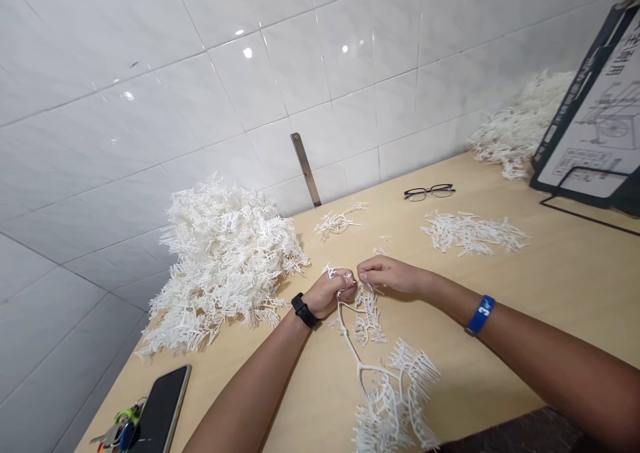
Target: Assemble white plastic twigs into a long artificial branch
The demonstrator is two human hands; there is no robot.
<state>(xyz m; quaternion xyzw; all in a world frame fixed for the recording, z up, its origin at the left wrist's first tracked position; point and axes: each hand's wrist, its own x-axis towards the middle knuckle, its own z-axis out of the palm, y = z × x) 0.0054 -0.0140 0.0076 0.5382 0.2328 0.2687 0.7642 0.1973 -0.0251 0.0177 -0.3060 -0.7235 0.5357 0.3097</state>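
A white plastic branch (359, 366) with many fine twigs hangs down toward the table's front edge. Its upper end is gripped in the closed fingers of my left hand (333, 291), which wears a black wristband. Right beside it, my right hand (387, 273) pinches at the small twigs near the branch's top; its fingertips are pressed together, and what lies between them is too small to make out. Several loose white bits (381, 251) lie just beyond my right hand. A blue band circles my right forearm.
A tall heap of white branches (230, 246) stands at left, another pile (520, 123) at back right. Small white pieces (473, 233), stripped stems (340, 221), glasses (429, 192), a phone (163, 406) and keys (120, 433) lie on the table. A box (595, 119) stands at right.
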